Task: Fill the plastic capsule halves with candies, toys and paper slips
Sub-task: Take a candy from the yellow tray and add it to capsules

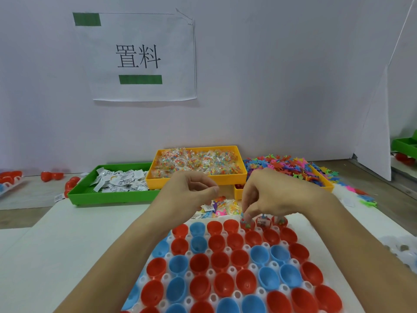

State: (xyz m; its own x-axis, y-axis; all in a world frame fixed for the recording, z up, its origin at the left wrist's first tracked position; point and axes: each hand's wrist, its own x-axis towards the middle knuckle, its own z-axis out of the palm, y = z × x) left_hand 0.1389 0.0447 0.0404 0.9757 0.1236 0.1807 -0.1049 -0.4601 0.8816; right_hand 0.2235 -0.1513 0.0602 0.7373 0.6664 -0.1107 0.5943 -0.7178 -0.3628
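Capsule halves [228, 267]: red and blue cups, open side up, seated in a white holder tray [246, 247] on the near table, centre to right.
Progress: only three cups at the right end of the far row show contents; the rest look empty, so I judge the job barely begun.
Right hand [266, 195]: fingers pointing down, pinching a small item into a red cup [247, 223] in the far row.
Left hand [189, 188]: hovering just left of it, fingers curled together; whether it holds anything I cannot tell.
Small pile [220, 206]: mixed items just beyond the tray.
Supplies: green bin of paper slips [117, 180] far left, yellow bin of candies [196, 163] far centre, loose toys [291, 166] far right.
Room: open tabletop left of the tray; bins crowd the far edge.
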